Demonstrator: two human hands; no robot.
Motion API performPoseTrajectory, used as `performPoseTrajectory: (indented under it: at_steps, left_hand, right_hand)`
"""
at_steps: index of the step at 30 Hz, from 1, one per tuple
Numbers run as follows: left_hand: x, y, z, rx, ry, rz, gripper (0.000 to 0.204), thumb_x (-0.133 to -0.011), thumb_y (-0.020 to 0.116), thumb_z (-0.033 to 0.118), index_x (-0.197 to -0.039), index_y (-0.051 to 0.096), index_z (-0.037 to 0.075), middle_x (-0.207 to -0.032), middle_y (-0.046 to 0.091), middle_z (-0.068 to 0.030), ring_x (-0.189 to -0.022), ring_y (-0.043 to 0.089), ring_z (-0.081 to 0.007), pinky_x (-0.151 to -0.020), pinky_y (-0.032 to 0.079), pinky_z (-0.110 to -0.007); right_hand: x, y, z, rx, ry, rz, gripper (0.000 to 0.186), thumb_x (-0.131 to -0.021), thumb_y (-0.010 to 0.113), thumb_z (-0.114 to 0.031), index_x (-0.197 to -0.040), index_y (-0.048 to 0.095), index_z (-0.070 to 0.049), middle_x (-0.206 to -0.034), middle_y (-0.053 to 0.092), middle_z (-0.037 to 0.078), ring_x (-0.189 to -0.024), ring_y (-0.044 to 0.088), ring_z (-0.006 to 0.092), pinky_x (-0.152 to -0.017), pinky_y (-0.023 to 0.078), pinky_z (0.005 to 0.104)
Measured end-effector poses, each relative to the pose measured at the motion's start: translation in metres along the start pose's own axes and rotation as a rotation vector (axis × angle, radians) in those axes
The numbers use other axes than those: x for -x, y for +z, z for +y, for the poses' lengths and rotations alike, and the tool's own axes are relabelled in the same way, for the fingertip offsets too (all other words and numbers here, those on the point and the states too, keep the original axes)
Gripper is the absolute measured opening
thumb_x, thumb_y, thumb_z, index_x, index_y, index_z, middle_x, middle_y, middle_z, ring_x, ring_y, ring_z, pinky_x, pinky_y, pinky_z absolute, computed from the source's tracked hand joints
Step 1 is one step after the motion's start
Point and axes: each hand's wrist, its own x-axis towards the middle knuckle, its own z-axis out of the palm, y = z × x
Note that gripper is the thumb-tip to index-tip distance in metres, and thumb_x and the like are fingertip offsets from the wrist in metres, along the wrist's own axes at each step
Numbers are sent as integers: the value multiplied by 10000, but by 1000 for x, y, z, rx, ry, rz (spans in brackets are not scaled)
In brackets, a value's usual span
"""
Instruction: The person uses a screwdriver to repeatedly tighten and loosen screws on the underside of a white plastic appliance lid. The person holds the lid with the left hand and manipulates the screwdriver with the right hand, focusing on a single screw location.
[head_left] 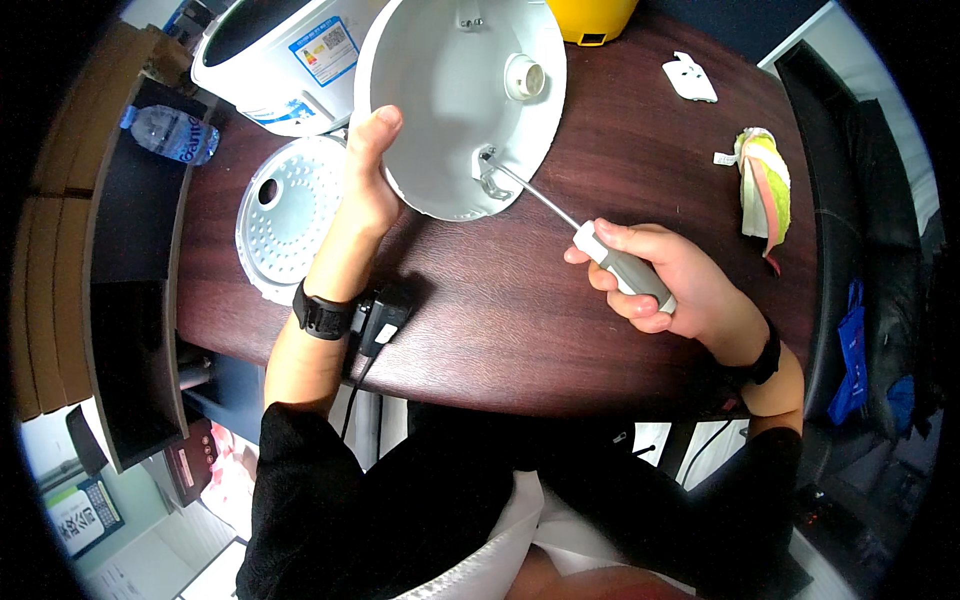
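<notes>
A hollow white plastic shell (440,110), round and bowl-like, is tilted up over the table with its inside facing me. My left hand (372,180) grips its left rim, the thumb on the edge and the other fingers hidden behind. My right hand (670,275) is wrapped round a screwdriver (622,262) with a white and grey handle. The thin shaft slants up and left, and its tip meets a small metal bracket (488,172) at the shell's lower inner wall. A round white perforated plate (292,210) with one larger hole lies left of my left wrist.
Behind the shell stands a white appliance body (275,60) with a label. A yellow object (592,18) is at the back. A small white plastic piece (690,77) and a folded cloth (763,190) lie right. A black adapter (382,318) with cable and a water bottle (170,134) are left.
</notes>
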Motion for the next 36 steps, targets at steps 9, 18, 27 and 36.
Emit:
performPoseTrajectory:
  at_steps: [9,18,27,36]
  left_hand:
    - [-5,-6,-4,-61,31,14,654,-755,468,457,-1188,434,-32,-1079,538,-173,-958,537,-243,-795,448,-347]
    - [-4,-3,-3,-8,7,15,640,-762,460,457,-1185,444,-23,-1062,544,-159,-940,543,-237,-792,450,-341]
    - [2,10,4,-29,34,70,636,-756,474,446,-1172,453,-34,-1055,547,-163,-937,546,-241,-780,455,-347]
    - [-2,0,2,-36,16,7,678,-742,488,464,-1204,427,-28,-1067,543,-169,-939,549,-249,-777,458,-347]
  right_hand:
    - [-3,-10,-2,1702,-902,617,230,-822,592,-227,-977,563,-60,-744,567,122,-641,593,319,-550,469,390]
    - [-8,-19,-7,1559,-863,496,184,-829,582,-202,-899,576,-32,-692,576,132,-650,594,321,-561,463,380]
    - [-4,-8,1,758,-280,240,308,-914,503,-266,-791,593,1,-534,454,-13,-404,410,47,-301,262,217]
    - [-2,-7,-8,1272,-546,359,227,-876,534,-236,-921,580,-18,-696,577,106,-508,566,232,-473,441,313]
